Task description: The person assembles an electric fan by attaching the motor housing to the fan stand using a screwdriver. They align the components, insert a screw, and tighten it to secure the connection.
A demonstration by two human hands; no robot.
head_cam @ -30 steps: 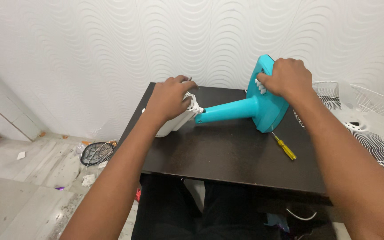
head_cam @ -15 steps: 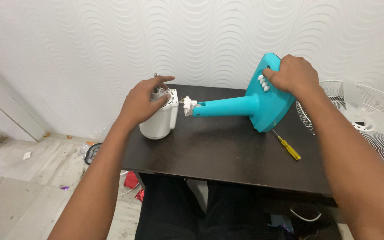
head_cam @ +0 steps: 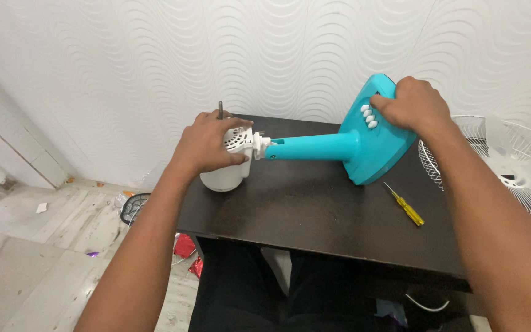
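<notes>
Dark table (head_cam: 314, 215) (wavy white wall (head_cam: 155, 55) behind).

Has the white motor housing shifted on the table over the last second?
Yes. The white motor housing under the left hand went from tipped over to upright, and sits closer to the left edge of the dark table.

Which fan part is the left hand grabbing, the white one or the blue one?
The white motor housing; the left hand wraps it. The right hand holds the blue fan base.
</notes>
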